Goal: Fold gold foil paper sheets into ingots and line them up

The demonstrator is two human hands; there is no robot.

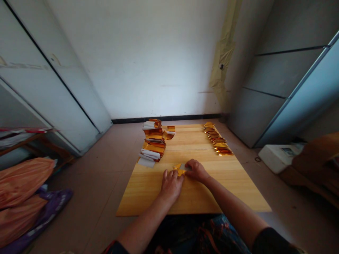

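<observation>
The person's lap, in dark patterned clothing (209,233), is lying nearest the camera, just under the near edge of a pale wooden tabletop (185,204). Two bare forearms are reaching over that edge, and the hands are working close beside each other, slightly apart. Between them a small piece of gold foil paper (180,173) is lying on the wood near the middle of the board, showing gold folds and a grey underside. The left hand (171,185) is resting its fingertips on the near left part of it; the right hand (197,170) is bending its fingers and thumb at the right edge. Whether either is pinching the paper I cannot tell. Farther off on the left, stacks of gold foil sheets (154,146), some turned grey side up, are curling along the tabletop's edge. A row of folded gold pieces (217,139) is running along the right edge. A white wall (153,63) is standing behind, and a white box (275,158) is sitting off to the right.
</observation>
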